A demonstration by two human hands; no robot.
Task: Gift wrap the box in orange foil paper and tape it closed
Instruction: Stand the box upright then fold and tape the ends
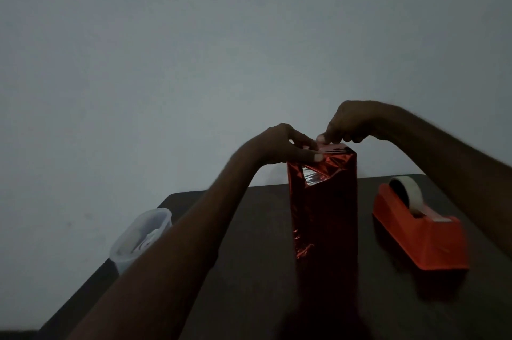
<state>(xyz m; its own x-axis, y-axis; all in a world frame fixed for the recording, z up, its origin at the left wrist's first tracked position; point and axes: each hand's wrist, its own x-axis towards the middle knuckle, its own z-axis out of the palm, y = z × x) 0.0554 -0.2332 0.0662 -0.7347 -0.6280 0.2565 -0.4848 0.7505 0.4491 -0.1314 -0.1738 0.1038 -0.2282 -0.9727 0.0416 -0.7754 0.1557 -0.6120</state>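
Standing upright beside the tape dispenser [421,226], the foil-wrapped box [324,217] is being pinched at its top flap by the left hand [279,145] and the right hand [349,123], risking foil tearing.

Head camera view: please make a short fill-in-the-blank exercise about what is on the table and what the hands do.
1. The wrapped box stands ____ on the dark table.
2. The left hand and right hand work the foil at the box's ____ end.
3. The orange tape dispenser sits to the ____ of the box.
4. The clear container sits at the table's ____ edge.

Missing words: upright; top; right; left
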